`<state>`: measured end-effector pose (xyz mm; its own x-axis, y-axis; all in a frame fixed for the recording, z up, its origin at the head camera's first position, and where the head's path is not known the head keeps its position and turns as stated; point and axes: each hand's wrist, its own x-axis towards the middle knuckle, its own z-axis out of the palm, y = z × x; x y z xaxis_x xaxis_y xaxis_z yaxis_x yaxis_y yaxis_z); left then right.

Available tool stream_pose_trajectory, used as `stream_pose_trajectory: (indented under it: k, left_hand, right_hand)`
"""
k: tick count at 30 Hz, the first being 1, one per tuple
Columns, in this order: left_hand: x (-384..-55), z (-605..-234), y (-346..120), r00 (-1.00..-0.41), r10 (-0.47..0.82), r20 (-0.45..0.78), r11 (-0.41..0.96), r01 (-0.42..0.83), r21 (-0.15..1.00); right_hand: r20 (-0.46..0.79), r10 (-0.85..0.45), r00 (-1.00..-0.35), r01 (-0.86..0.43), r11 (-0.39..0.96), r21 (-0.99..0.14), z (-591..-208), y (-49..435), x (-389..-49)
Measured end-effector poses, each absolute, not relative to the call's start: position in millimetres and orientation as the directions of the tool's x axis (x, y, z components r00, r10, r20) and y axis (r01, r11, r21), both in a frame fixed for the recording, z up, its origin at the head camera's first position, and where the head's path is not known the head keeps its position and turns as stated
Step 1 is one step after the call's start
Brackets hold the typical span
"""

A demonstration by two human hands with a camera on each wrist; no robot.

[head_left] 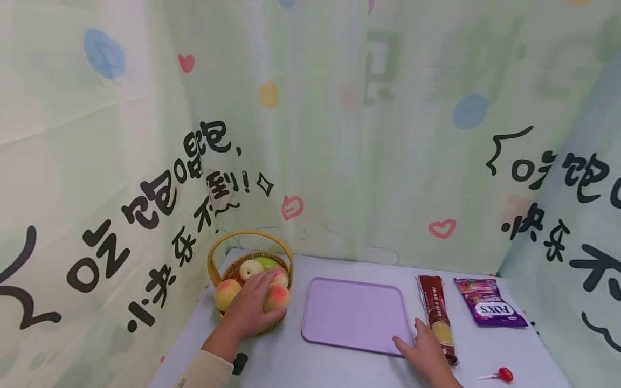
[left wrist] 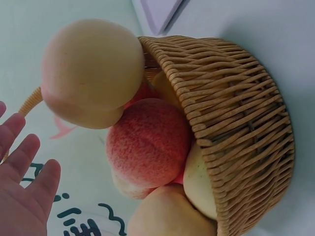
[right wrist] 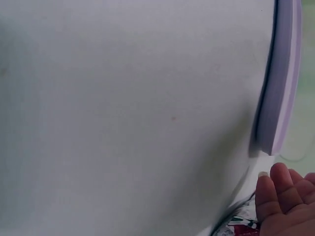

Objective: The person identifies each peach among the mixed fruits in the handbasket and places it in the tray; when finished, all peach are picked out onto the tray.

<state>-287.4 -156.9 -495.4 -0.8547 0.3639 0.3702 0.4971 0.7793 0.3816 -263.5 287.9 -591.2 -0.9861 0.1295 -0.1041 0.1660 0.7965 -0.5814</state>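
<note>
Apparently the step, head view: the left hand (head_left: 250, 310) lies over fruit in the woven basket (head_left: 212, 268), so picking out a piece seems to be in hand.
Left fingers, head view: spread and fairly straight; nothing looks gripped, though I cannot tell whether they touch the fruit.
Orange peach (head_left: 277, 298), head view: in the basket, just right of those fingers, round, yellow with an orange-red blush.
Right hand (head_left: 427, 353), head view: thumb and fingers wide apart, holding nothing, the tray (head_left: 356, 318) ahead and left of them, the brown packet (head_left: 436, 318) just beside them.
Next move, left wrist view: probably calls for the fingers, here loose and apart from the fruit, to curl round one piece.
Fruit, left wrist view: a big pale peach (left wrist: 93, 73) bulges past the rim, nearest the fingertips with a gap between; a fuzzy red peach (left wrist: 150, 142) sits deeper, farther from them.
Right fingers, right wrist view: relaxed, close together, gripping nothing, just beside the tray's edge.
</note>
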Motion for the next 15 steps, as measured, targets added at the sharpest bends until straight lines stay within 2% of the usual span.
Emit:
stream_pose_trajectory:
  k: [4, 15]
  left_hand:
    - [-287.7, -498.9, -155.6, -0.873, 0.346, 0.345, 0.793, 0.468, 0.390]
    - [-290.3, -513.4, -152.9, -0.866, 0.326, 0.379, 0.794, 0.469, 0.387]
  right_hand:
    - [-0.112, 0.120, -0.987, 0.162, 0.797, -0.582, -593.8, 287.1, -263.1]
    - [-0.194, 0.123, -0.973, 0.213, 0.797, -0.565, -603.7, 286.6, -261.7]
